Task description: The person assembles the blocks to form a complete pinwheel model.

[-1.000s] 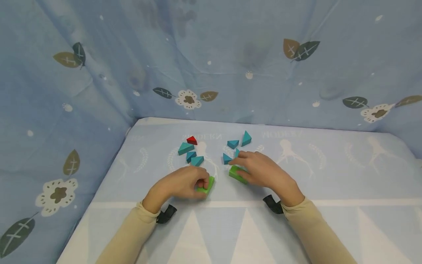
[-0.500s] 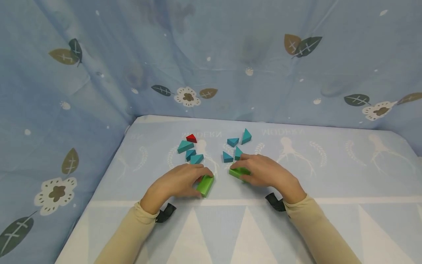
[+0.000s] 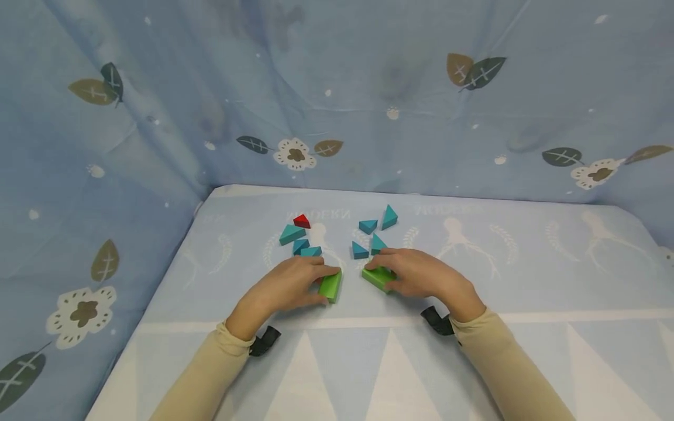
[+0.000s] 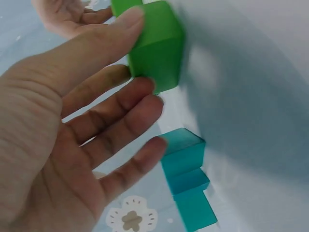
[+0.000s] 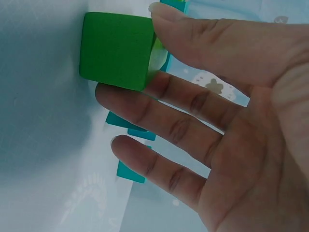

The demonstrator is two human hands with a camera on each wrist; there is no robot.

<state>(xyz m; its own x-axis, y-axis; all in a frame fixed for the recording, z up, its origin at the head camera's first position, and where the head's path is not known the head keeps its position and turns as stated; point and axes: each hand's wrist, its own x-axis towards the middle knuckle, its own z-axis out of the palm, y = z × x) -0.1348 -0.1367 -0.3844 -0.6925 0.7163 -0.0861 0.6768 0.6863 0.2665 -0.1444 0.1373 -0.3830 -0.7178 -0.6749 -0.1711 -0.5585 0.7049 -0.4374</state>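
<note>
Here's the left hand (image 3: 288, 285) pinching a green rectangular block (image 3: 330, 287) on the patterned tablecloth (image 3: 337, 351), and the right hand (image 3: 421, 275) gripping a second green block (image 3: 376, 279) nearby; beyond, teal triangular blocks (image 3: 389, 217) sit in two clusters, a red triangular block (image 3: 302, 221) topping the left.

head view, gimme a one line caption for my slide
Left hand and right hand each hold a green block, with blue blocks and a red block beyond.

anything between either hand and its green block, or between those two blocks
Nothing visible. The left hand pinches the left green block, the right hand the right green block, and nothing stands between those blocks. The teal blocks lie beyond.
</note>
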